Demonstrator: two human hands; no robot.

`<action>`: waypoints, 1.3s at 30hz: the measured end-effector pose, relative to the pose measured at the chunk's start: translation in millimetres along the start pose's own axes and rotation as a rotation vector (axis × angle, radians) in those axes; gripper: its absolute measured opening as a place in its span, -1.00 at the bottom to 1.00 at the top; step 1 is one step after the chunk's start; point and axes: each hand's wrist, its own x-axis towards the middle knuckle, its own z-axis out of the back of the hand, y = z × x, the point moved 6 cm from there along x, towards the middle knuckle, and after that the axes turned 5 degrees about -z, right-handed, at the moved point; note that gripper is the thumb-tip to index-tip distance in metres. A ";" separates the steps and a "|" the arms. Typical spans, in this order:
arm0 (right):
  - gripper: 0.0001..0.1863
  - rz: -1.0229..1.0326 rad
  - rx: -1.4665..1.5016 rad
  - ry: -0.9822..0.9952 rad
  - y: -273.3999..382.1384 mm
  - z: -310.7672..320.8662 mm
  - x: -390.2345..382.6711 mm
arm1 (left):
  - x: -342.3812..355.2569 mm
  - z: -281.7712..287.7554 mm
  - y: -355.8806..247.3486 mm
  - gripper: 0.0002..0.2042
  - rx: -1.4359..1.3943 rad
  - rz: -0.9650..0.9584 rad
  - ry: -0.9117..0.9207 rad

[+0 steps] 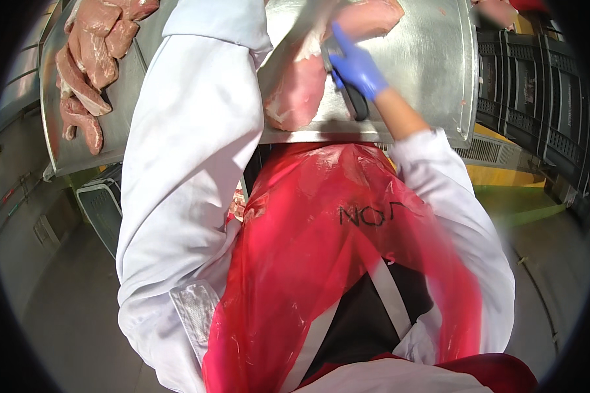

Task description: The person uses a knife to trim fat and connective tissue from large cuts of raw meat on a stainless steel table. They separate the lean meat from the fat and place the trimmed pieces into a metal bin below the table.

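Note:
My right hand (359,67), in a blue glove, is wrapped around a knife (356,105) with a dark handle. Its fingers point away from me, and the handle's end sticks out below the palm toward my body. Against the blade's left side lies a pale pink slab of raw meat (297,97). Beyond my fingers is another pink portion of meat (368,19); whether the two are joined I cannot tell. Both lie on a shiny metal work table (432,78). My left arm (196,124), in a white sleeve, reaches past the top edge, where its hand is out of sight.
Several trimmed pieces of raw meat (92,49) are heaped at the table's left end. Black plastic crates (528,92) stand beyond its right edge. A grey crate (101,203) sits below on the left. My red plastic apron (288,262) hangs against the table's near edge.

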 end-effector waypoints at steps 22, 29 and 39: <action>-0.23 -0.090 -0.263 0.195 9.2 -45.8 -61.6 | -97.5 138.0 -48.1 -0.92 0.234 -0.092 -0.275; -0.26 -0.011 -0.186 0.361 4.2 -67.0 -60.6 | -162.6 203.8 -125.6 -0.72 0.092 -0.024 -0.535; -0.25 0.152 -0.244 0.357 -17.4 -89.2 -19.4 | -433.9 255.7 -308.4 -0.84 0.242 0.654 -0.654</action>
